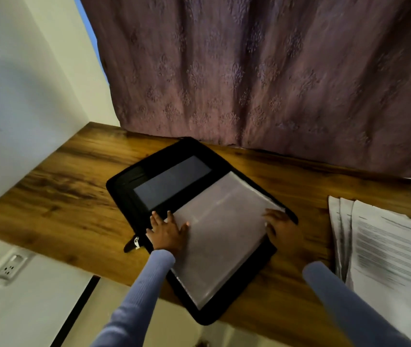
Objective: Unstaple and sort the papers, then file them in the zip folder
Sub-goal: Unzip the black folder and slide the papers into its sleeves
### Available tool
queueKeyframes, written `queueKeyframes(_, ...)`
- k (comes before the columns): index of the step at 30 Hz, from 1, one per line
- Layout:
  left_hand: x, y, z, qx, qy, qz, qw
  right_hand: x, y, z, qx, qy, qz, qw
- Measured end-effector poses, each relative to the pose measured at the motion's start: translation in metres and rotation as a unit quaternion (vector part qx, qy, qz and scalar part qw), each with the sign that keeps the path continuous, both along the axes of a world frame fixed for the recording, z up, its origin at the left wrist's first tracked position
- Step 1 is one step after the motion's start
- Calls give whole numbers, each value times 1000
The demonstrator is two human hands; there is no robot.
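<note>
A black zip folder (127, 181) lies open on the wooden table, one corner hanging over the near edge. Clear plastic sleeves (222, 229) cover its right half; a dark pocket panel (172, 182) shows on the left half. My left hand (167, 231) lies flat with fingers spread on the sleeves' left edge. My right hand (280, 227) rests at the sleeves' right edge, fingers on the top sheet; whether it pinches the sheet is unclear. A stack of printed papers (389, 249) lies fanned at the right of the table.
The wooden table (56, 196) ends at a white wall on the left. A mauve patterned curtain (262, 71) hangs behind it. A wall socket (9, 267) sits below the table at the left. The folder's zip pull (134, 242) juts out left.
</note>
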State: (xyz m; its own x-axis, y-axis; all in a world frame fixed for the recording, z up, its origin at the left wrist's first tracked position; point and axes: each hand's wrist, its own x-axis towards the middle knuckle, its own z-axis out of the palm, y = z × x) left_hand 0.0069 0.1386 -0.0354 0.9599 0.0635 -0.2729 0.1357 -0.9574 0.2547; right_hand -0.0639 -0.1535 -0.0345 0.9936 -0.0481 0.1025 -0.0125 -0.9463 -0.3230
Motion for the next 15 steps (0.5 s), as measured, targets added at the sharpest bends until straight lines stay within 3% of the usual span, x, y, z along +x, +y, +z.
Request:
queueKeyframes(4,1,-1,-1,-31,8,22,999,27,-13,-7,-54,60,-28,996)
queueKeyframes(10,18,11,-7,-33,1,6,999,-9,-15,-27,-35,78,-42,995)
queueKeyframes(15,21,9,-9,-20,14,-22,999,-3,-18,-17,-35,4,-66,997)
